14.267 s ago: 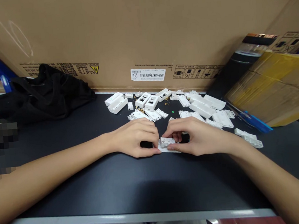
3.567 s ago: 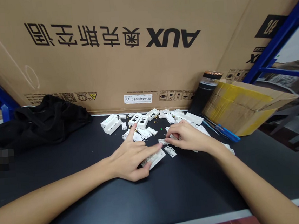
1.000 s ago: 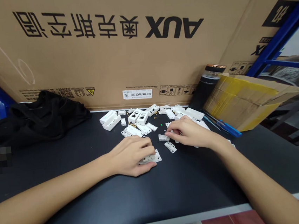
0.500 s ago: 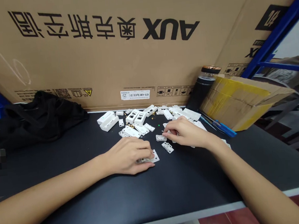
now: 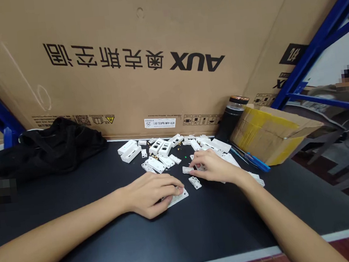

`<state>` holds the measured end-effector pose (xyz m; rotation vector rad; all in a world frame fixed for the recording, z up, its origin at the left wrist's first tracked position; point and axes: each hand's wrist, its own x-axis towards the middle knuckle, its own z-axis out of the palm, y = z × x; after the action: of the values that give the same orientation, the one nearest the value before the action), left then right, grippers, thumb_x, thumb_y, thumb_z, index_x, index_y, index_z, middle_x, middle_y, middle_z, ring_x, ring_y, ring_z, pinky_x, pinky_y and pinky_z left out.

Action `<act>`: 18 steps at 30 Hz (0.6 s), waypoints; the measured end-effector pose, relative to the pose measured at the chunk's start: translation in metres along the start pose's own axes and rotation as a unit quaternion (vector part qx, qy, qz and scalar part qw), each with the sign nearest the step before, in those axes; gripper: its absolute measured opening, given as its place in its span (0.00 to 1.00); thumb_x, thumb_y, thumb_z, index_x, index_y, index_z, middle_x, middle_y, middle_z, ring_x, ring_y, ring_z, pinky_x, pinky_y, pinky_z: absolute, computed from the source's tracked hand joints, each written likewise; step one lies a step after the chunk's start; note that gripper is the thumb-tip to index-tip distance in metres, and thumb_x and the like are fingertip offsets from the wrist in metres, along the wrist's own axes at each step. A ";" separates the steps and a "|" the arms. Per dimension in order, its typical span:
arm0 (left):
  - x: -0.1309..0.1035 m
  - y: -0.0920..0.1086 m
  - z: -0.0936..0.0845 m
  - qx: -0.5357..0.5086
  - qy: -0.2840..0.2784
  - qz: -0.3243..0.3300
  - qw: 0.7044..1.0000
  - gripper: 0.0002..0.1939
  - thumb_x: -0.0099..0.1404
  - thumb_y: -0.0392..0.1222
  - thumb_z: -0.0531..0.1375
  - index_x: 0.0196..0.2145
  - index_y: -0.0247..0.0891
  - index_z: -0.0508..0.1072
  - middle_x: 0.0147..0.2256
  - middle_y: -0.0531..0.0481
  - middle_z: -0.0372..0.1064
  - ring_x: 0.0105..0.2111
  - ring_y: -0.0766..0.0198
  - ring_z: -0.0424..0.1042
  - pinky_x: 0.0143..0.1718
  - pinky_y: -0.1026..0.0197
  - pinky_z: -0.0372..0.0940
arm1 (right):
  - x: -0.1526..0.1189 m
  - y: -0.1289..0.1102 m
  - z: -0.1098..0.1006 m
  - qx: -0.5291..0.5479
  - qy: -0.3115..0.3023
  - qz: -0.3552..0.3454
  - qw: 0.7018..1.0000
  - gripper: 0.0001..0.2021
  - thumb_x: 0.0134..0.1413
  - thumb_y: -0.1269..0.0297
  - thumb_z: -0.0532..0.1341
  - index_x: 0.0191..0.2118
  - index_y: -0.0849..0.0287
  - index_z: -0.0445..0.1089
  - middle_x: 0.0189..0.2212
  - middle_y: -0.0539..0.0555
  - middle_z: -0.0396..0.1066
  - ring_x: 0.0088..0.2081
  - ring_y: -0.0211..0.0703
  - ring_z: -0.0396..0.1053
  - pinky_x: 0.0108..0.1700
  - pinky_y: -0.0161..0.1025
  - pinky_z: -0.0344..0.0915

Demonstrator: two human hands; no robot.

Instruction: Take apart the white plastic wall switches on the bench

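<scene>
Fingers (image 5: 167,181) of the left hand (image 5: 149,194) curl over the plate (image 5: 181,198), the forefinger's tip on its upper face and the thumb bent in at its near side. The hand covers much of the plate, so whether it is gripped or merely pressed is unclear. The plate is white, its right corner bare above the dark table (image 5: 142,249).

Just beyond the plate and to its right, the right hand (image 5: 213,166) has thumb and forefinger pinched on one end of a small white strip (image 5: 187,170). Beneath that palm lie more white parts, partly hidden. A bracket (image 5: 194,182) rests just right of the plate, apart from both hands.

Farther beyond the plate sit flat panels (image 5: 156,165), then slotted cases (image 5: 165,149), with a tray (image 5: 131,154) to the left of these. Well right of the plate are a blue tool (image 5: 259,162), a taped box (image 5: 264,134) and a bottle (image 5: 230,119); well left of it lies black cloth (image 5: 61,146). Beyond the plate, at the back, stands a big carton (image 5: 140,93).
</scene>
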<state>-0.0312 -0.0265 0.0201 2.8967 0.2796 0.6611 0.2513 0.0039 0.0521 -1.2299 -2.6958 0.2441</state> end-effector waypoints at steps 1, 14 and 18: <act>0.000 0.000 0.000 -0.001 -0.004 0.004 1.000 0.19 0.69 0.33 0.53 0.56 0.38 0.68 0.54 0.42 0.73 0.50 0.57 0.75 0.46 0.59 0.71 | 0.000 0.000 -0.001 0.001 0.002 -0.002 1.000 0.14 0.66 0.52 0.60 0.40 0.55 0.77 0.35 0.53 0.73 0.39 0.45 0.69 0.50 0.46 0.54; 0.000 -0.004 0.002 -0.065 -0.033 -0.086 0.994 0.22 0.65 0.56 0.64 0.50 0.40 0.70 0.41 0.49 0.74 0.35 0.62 0.74 0.36 0.61 0.63 | -0.001 -0.004 -0.005 0.042 0.018 -0.006 0.999 0.18 0.64 0.47 0.61 0.46 0.57 0.76 0.31 0.51 0.73 0.35 0.42 0.68 0.49 0.45 0.54; 0.000 -0.006 0.006 -0.045 -0.026 -0.087 0.995 0.23 0.62 0.62 0.64 0.43 0.41 0.71 0.36 0.52 0.73 0.32 0.64 0.72 0.36 0.61 0.60 | -0.006 -0.005 -0.011 0.064 -0.016 -0.004 0.998 0.22 0.49 0.44 0.71 0.43 0.56 0.77 0.33 0.50 0.72 0.38 0.44 0.68 0.51 0.46 0.53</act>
<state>-0.0295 -0.0213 0.0138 2.7591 0.4751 0.5538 0.2542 -0.0027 0.0632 -1.1873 -2.6657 0.4311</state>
